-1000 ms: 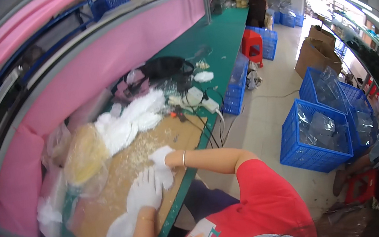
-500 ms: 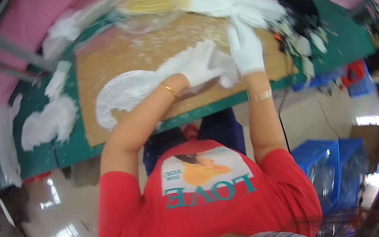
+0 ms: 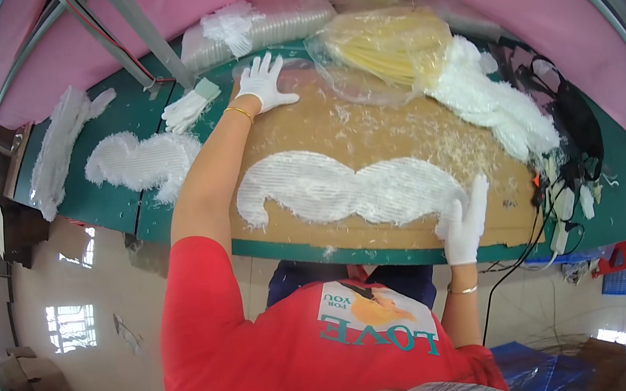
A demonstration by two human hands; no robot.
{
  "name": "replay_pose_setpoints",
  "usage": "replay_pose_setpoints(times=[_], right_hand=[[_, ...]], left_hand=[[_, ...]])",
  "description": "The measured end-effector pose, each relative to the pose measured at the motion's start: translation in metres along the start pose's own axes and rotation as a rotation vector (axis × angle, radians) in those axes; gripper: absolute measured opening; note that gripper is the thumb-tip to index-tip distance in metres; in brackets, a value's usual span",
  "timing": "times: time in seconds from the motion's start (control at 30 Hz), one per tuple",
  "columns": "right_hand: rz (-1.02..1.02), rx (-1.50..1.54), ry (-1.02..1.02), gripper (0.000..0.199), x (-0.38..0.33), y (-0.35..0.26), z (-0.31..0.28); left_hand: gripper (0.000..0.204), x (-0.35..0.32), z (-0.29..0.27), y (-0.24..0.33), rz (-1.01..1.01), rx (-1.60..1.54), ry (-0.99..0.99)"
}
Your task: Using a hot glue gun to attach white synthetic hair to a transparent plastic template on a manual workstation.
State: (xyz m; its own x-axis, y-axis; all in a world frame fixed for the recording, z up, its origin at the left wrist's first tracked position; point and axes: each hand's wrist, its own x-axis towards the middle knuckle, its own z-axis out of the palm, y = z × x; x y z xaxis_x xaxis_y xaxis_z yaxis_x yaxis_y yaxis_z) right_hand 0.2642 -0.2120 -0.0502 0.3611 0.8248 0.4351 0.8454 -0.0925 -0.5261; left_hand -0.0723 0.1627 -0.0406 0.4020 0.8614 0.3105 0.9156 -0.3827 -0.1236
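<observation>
A long, wavy white piece (image 3: 312,187) with a ribbed surface and frayed edges lies across the brown cardboard sheet (image 3: 375,125). My right hand (image 3: 466,228), in a white glove, rests at its right end with fingers stretched out and the thumb apart. Up at the cardboard's far left corner is my left hand (image 3: 264,85), also gloved in white, its fingers spread and holding nothing. It is nearest to a small bundle of white gloves (image 3: 190,107) lying to its left. A clear bag with yellow strips (image 3: 392,46) lies beyond the cardboard's middle.
More white fringed pieces (image 3: 134,164) lie on the green table (image 3: 100,207) at the left. A white fluffy heap (image 3: 489,100) is at the far right, beside a black strap or bag (image 3: 576,116) and cables (image 3: 551,216). Metal posts (image 3: 147,30) rise at the back left.
My left hand has moved off the white piece to the far left. My right hand has come from beside the far heap down to the piece's right end. The view has shifted.
</observation>
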Motion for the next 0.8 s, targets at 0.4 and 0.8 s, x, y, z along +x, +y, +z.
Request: replay_pose_setpoints(times=[0.4,0.8], right_hand=[[0.038,0.193,0.346,0.06,-0.003,-0.018,-0.066],[-0.075,0.443,0.415,0.058,0.005,-0.053,-0.054]], left_hand=[[0.102,0.02,0.0,-0.013,0.475,-0.251,-0.171],[0.088,-0.005,-0.026,0.021,0.516,-0.002,-0.425]])
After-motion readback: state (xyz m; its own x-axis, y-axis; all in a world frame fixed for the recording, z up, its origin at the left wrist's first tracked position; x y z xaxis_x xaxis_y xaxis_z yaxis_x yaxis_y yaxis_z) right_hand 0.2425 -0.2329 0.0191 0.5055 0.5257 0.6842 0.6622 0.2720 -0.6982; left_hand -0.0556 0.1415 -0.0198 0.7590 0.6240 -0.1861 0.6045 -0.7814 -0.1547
